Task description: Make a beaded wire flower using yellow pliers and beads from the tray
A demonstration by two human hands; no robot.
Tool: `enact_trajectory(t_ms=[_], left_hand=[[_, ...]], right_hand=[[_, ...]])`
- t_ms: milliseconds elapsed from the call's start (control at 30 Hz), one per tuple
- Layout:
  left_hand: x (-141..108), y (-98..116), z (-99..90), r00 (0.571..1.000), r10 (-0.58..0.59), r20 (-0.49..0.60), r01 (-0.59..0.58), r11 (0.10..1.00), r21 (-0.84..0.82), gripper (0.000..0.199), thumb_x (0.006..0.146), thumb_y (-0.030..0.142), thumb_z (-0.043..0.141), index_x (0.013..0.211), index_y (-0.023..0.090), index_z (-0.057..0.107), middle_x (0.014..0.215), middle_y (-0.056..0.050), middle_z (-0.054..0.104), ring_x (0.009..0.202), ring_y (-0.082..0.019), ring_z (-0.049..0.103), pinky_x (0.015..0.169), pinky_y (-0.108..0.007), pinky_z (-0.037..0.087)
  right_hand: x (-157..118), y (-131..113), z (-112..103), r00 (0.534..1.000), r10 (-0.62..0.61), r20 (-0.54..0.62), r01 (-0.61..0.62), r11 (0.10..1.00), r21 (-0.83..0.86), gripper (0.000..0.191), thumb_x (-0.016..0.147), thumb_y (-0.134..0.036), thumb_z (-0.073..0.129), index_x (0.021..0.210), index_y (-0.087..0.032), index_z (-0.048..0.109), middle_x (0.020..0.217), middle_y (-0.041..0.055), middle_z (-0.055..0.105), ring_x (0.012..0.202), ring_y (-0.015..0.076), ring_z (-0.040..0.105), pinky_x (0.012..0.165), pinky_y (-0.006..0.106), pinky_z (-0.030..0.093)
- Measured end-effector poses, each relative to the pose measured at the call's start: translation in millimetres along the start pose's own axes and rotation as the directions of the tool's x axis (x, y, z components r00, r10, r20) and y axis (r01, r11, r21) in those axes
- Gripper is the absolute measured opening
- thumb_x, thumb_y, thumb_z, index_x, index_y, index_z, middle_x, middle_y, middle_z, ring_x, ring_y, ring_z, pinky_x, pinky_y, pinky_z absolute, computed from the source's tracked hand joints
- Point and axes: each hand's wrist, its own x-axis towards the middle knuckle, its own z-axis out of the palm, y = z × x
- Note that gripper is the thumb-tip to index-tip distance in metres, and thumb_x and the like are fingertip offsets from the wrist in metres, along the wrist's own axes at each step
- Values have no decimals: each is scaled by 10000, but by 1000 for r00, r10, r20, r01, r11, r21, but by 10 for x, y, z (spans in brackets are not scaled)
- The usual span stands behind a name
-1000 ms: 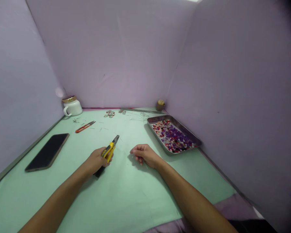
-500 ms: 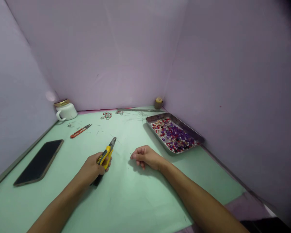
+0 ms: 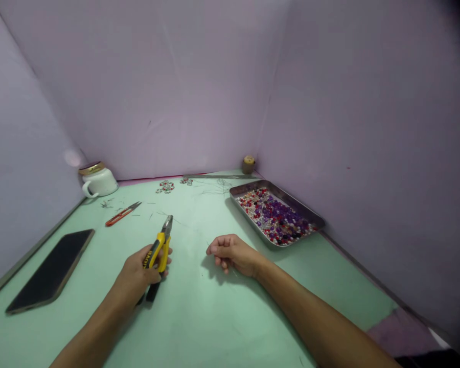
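Note:
My left hand (image 3: 141,271) is wrapped round yellow and black pliers (image 3: 161,250), whose metal jaws point away from me, over the green table cover (image 3: 191,327). To the right, my right hand (image 3: 232,254) is closed in a pinch, thumb against forefinger. A thin wire-like tip shows at its fingertips, too small to make out clearly. Beyond that hand, on the right, a metal tray (image 3: 253,229) holds many small purple, red, white and black beads (image 3: 279,214).
A dark phone (image 3: 51,271) lies at left, with orange snips (image 3: 122,213) beyond it. A white mug (image 3: 100,183) stands back left. Beaded pieces (image 3: 165,187), loose wires (image 3: 218,185) and a small brown pot (image 3: 248,164) are at the back, before pale walls.
The pliers and my left hand have shifted slightly left and towards me. My right hand stays pinched in nearly the same place. The view has turned slightly.

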Motion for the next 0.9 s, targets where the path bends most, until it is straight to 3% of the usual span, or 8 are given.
enact_trajectory(t_ms=[167, 300, 400, 500, 633, 767, 833, 900], left_hand=[[-39, -39, 86, 996, -17, 91, 13, 999, 39, 292, 414, 31, 487, 654, 190, 532, 759, -13, 587, 705, -186, 542, 599, -285, 464], [4, -88, 69, 993, -26, 114, 20, 999, 50, 293, 444, 29, 485, 673, 200, 546, 719, -4, 563, 746, -190, 536, 631, -285, 468], [-5, -84, 81, 996, -36, 79, 33, 999, 35, 245, 427, 28, 488, 607, 191, 517, 783, -11, 578, 723, -179, 535, 611, -280, 465], [-25, -70, 105, 995, -67, 67, 72, 995, -71, 268, 399, 12, 486, 602, 184, 515, 880, -24, 595, 738, -186, 552, 598, -286, 473], [25, -106, 157, 970, -177, 165, 208, 959, -191, 259, 381, 7, 498, 571, 182, 507, 837, -44, 626, 772, -247, 584, 572, -331, 484], [64, -177, 270, 885, -353, 304, 416, 892, -175, 210, 360, 23, 530, 471, 177, 441, 727, -70, 638, 673, -271, 593, 512, -365, 471], [7, -188, 327, 866, -352, 356, 436, 879, -191, 199, 377, 41, 548, 478, 177, 445, 714, -66, 634, 653, -256, 588, 510, -358, 464], [-86, -176, 356, 898, -272, 347, 360, 907, -220, 190, 401, 50, 553, 517, 176, 472, 723, -56, 629, 669, -237, 583, 526, -333, 455]], right_hand=[[12, -32, 27, 997, -17, -76, 26, 991, 129, 191, 660, -270, 656, 737, -106, 595, 552, -11, 558, 401, 43, 456, 359, 155, 373], [-4, -93, 58, 990, 28, -139, 0, 981, 196, 102, 655, -158, 619, 738, -109, 589, 605, -1, 555, 380, 13, 353, 302, 133, 172], [-4, -102, 71, 987, 21, -160, 15, 975, 222, 87, 652, -121, 579, 739, -116, 580, 577, -20, 522, 353, 2, 212, 317, 163, 69], [1, -80, 98, 970, -105, -221, 138, 981, 138, 118, 642, -163, 602, 755, -141, 576, 592, -25, 524, 364, 11, 216, 332, 173, 98], [-11, -45, 188, 918, -318, -236, 310, 948, -72, 233, 599, -216, 679, 821, -173, 624, 708, -8, 562, 431, 30, 316, 390, 181, 222], [-38, -27, 297, 835, -492, -247, 438, 865, -246, 134, 610, -222, 684, 743, -202, 688, 695, 2, 573, 509, 72, 388, 485, 218, 316], [-40, -58, 317, 772, -555, -310, 478, 828, -293, 53, 618, -217, 676, 665, -202, 696, 648, 8, 573, 561, 97, 440, 521, 229, 344], [-31, -156, 295, 720, -579, -383, 500, 815, -292, 31, 615, -222, 672, 625, -199, 690, 654, 12, 582, 572, 102, 458, 494, 222, 341]])
